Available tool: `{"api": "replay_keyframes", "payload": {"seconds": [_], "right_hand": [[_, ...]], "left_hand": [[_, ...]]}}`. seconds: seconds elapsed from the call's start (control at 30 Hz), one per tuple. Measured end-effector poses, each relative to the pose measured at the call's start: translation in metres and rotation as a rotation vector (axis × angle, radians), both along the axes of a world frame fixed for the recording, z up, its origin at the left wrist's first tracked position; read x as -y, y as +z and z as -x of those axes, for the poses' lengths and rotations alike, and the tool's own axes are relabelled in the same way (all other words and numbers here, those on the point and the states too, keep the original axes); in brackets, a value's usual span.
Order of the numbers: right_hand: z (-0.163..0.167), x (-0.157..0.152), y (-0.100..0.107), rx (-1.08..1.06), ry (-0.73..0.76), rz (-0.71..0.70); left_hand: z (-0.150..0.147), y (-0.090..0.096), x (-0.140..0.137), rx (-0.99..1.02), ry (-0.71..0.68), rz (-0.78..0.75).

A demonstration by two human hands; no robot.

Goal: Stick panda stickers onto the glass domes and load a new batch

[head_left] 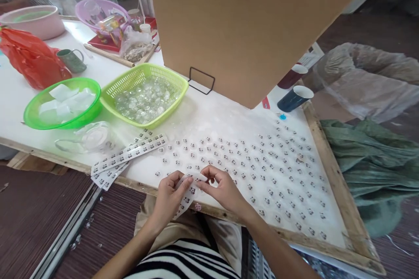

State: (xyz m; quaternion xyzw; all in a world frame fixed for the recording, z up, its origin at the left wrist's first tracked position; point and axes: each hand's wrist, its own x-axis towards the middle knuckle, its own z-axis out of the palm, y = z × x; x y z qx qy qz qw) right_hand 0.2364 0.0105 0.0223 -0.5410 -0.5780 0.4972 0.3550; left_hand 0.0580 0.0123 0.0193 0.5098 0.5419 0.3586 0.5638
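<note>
Head view: a white table (225,117) with a raised wooden edge (355,222) fills most of the scene, and a large carton (248,22) is stood on it at the back. Small clear pieces (257,168), each marked with a panda print, are spread in loose rows over the right half, set apart from one another, presumably so that none is covered or knocked.

At the near edge, a strip (185,203) of panda prints is held above the wearer's lap. It is pinched between thumb and forefinger of the left hand (168,194), probably to keep it taut and its upper end exposed. The right hand (222,187) is brought up to that end, thumb and forefinger curled close together; whether anything is gripped between the tips cannot be told, the detail being too small.

More strips (131,153) are laid crosswise to the left, overhanging the edge, apparently for easy reach. Behind them a yellow-green basket (113,85) is filled with clear pieces, likely kept near as stock. A green bowl (55,126) of white blocks and a clear jug (94,138) are placed farther left, outside the rows.
</note>
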Motion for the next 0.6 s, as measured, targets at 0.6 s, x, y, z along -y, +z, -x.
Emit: {"api": "replay_keyframes", "payload": {"seconds": [0.6], "right_hand": [[-0.001, 0.011, -0.005, 0.086, -0.035, -0.125]], "left_hand": [[0.000, 0.003, -0.001, 0.011, -0.057, 0.013]]}}
